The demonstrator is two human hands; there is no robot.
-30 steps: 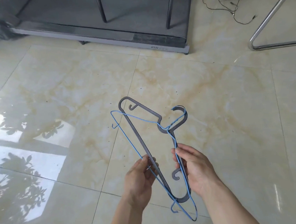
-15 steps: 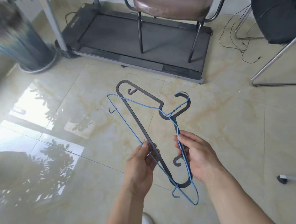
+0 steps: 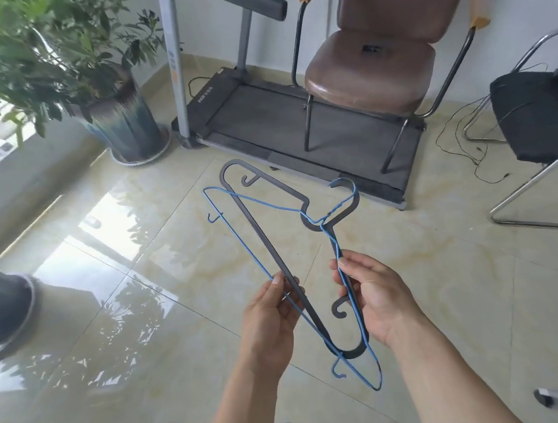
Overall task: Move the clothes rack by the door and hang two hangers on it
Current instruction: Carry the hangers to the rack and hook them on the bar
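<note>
Two hangers sit stacked between my hands: my left hand [image 3: 270,312] pinches the long bottom bars of both, thumb on top, and my right hand [image 3: 378,299] is closed around the near shoulder arms, so the grey plastic hanger [image 3: 266,238] and the blue wire hanger [image 3: 224,224] are held in the air over the tiled floor [image 3: 452,296], in front of my chest. Their hooks [image 3: 347,200] point up and away from me, toward the treadmill [image 3: 295,120] and the brown chair [image 3: 373,74] standing on it, and their long axes run from far left to near right, almost parallel. The worry, as I judge it, is the blue wire, which crosses the grey neck; pulling them apart carelessly could snag the two together, or let the thin one slip from my light grip and drop. No clothes rack or door is in sight, so I cannot tell how far I must carry them.
</note>
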